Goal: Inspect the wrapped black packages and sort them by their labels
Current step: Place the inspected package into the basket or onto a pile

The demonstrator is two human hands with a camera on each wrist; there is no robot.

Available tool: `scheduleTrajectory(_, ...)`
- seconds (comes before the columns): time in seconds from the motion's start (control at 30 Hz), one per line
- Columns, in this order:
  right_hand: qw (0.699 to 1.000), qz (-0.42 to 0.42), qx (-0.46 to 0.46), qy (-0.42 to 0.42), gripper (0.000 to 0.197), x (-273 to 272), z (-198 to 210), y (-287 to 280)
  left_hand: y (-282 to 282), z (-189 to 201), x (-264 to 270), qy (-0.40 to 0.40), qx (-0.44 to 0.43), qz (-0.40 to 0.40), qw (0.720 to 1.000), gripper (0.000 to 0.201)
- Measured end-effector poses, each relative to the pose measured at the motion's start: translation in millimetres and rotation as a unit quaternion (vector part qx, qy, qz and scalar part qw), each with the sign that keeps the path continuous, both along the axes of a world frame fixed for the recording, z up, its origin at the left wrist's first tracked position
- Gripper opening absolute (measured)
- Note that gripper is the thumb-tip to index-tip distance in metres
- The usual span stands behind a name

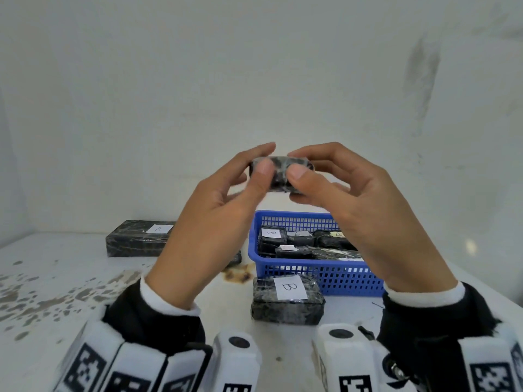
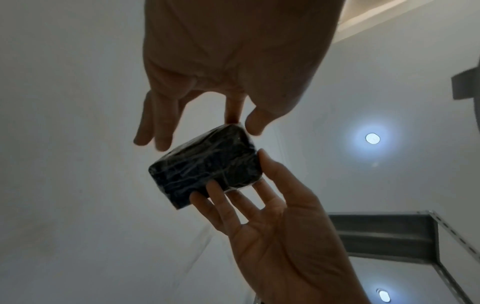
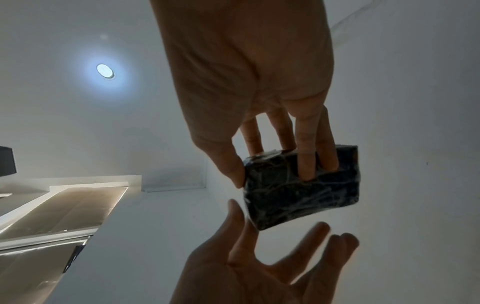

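Note:
I hold a small black wrapped package (image 1: 278, 174) up at chest height with both hands. My left hand (image 1: 266, 158) pinches its left end between thumb and index finger, and my right hand (image 1: 295, 164) grips its right end. In the left wrist view the left hand (image 2: 241, 123) only touches a corner of the package (image 2: 207, 166), its other fingers spread free. The right wrist view has the right hand (image 3: 272, 176) clamping the package (image 3: 301, 189) with thumb and several fingers. No label shows on any visible face.
On the white table (image 1: 85, 278) a package labelled B (image 1: 287, 298) lies in front of a blue basket (image 1: 353, 284) holding several labelled packages. A long package labelled A (image 1: 138, 239) lies at the back left. Another dark package (image 1: 236, 258) peeks out behind my left wrist.

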State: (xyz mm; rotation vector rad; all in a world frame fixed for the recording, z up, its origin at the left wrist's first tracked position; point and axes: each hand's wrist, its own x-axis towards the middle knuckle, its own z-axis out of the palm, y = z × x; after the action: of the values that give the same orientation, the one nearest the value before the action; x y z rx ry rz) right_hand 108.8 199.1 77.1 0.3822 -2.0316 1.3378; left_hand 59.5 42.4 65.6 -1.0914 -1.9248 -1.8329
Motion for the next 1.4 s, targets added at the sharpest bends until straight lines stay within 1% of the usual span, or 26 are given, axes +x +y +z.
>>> scheduleTrajectory(0.03,1.0,-0.004,-0.001,-0.002,0.018,0.0,-0.1,0.7,-0.4,0.8,0.5,-0.031,0.001,-0.015,0.999,0.031)
scheduleTrajectory(0.1,1.0,0.0,-0.009,-0.007,0.023,1.1,0.2,0.3,-1.8,2.2,0.1,-0.077,0.025,-0.042,0.996,0.036)
scheduleTrajectory(0.17,1.0,0.017,-0.022,0.0,0.029,1.6,0.8,-0.7,-4.8,4.8,-0.3,-0.093,0.061,-0.056,0.992,0.028)
scheduleTrajectory(0.2,0.999,0.027,-0.028,0.006,0.028,1.5,0.8,-0.6,-6.8,5.8,-0.6,-0.098,0.073,-0.063,0.991,0.023)
scheduleTrajectory(0.23,0.999,0.038,-0.033,0.012,0.028,1.3,0.8,-0.2,-8.1,6.5,-0.7,-0.105,0.079,-0.07,0.989,0.022)
scheduleTrajectory(0.3,0.997,0.066,-0.044,0.024,0.042,1.4,0.1,0.6,-9.7,6.8,-1.4,-0.119,0.084,-0.08,0.986,0.031)
scheduleTrajectory(0.37,0.995,0.078,-0.044,0.034,0.055,1.9,-0.7,0.2,-10.9,7.6,-1.0,-0.122,0.091,-0.081,0.985,0.046)
scheduleTrajectory(0.47,0.996,0.074,-0.051,0.021,0.068,1.1,-0.7,-1.5,-10.9,7.5,-0.2,-0.115,0.091,-0.076,0.986,0.056)
scheduleTrajectory(0.53,0.996,0.066,-0.059,0.015,0.073,0.1,-1.2,-0.6,-9.7,6.6,-0.2,-0.117,0.089,-0.069,0.987,0.057)
scheduleTrajectory(0.63,0.997,0.058,-0.054,0.009,0.082,1.1,-0.2,-0.6,-8.3,5.2,-1.6,-0.114,0.077,-0.063,0.988,0.054)
scheduleTrajectory(0.73,0.997,0.057,-0.055,-0.008,0.093,1.2,0.2,0.3,-8.1,4.9,-1.0,-0.107,0.075,-0.057,0.99,0.057)
scheduleTrajectory(0.83,0.997,0.064,-0.033,-0.003,0.088,-0.8,-1.2,-1.0,-7.3,4.4,-0.3,-0.099,0.075,-0.052,0.991,0.052)
scheduleTrajectory(0.9,0.998,0.061,-0.034,0.001,0.086,-1.5,-1.4,-1.4,-6.2,3.4,-0.4,-0.099,0.071,-0.047,0.992,0.05)
scheduleTrajectory(0.97,0.997,0.065,-0.038,-0.003,0.084,-0.7,-0.7,-0.9,-5.3,3.0,-0.7,-0.094,0.066,-0.041,0.993,0.052)
scheduleTrajectory(1.1,0.998,0.051,-0.036,-0.006,0.067,2.1,1.2,-0.6,-5.0,3.3,-0.4,-0.084,0.06,-0.036,0.994,0.057)
scheduleTrajectory(1.23,0.999,0.033,-0.018,-0.02,0.06,4.0,1.7,-0.8,-5.6,3.2,-0.3,-0.07,0.051,-0.032,0.996,0.058)
scheduleTrajectory(1.4,1.0,0.026,-0.007,-0.003,0.056,2.1,1.2,0.0,-8.0,4.1,-0.1,-0.054,0.044,-0.027,0.997,0.058)
